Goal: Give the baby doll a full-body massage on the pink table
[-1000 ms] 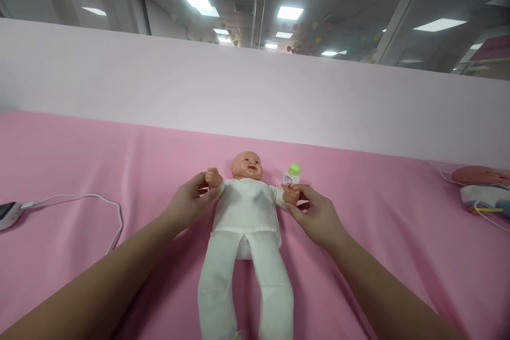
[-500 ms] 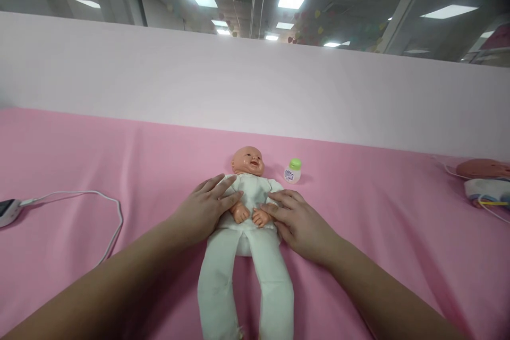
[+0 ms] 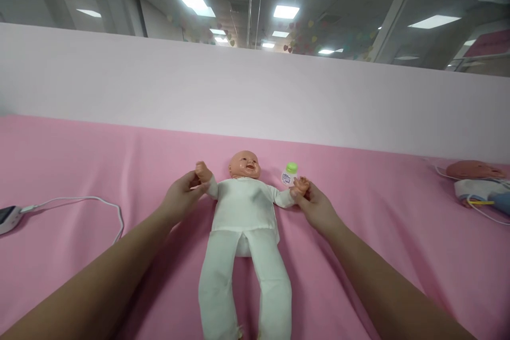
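A baby doll (image 3: pixel 246 210) in white clothes lies on its back in the middle of the head view, head away from me and legs toward me. Its arms are spread out to both sides. My left hand (image 3: pixel 184 196) pinches the doll's hand (image 3: pixel 203 171) on the left, which is raised beside its head. On the other side my right hand (image 3: pixel 317 206) grips the doll's other hand (image 3: pixel 302 185) between thumb and fingers. Just behind that hand stands a small bottle (image 3: pixel 289 172) with a green cap, its lower part partly covered.
Pink cloth (image 3: pixel 151 170) covers the surface, with a white panel (image 3: pixel 239 95) behind it. At the left edge lies a white device (image 3: pixel 10 219) with a cable (image 3: pixel 91 199). A second doll (image 3: pixel 472 170) with tubing lies at the far right.
The doll's arms, which were folded on its belly under my hands, are now drawn outward to both sides. My hands have gone from lying flat to gripping the doll's hands.
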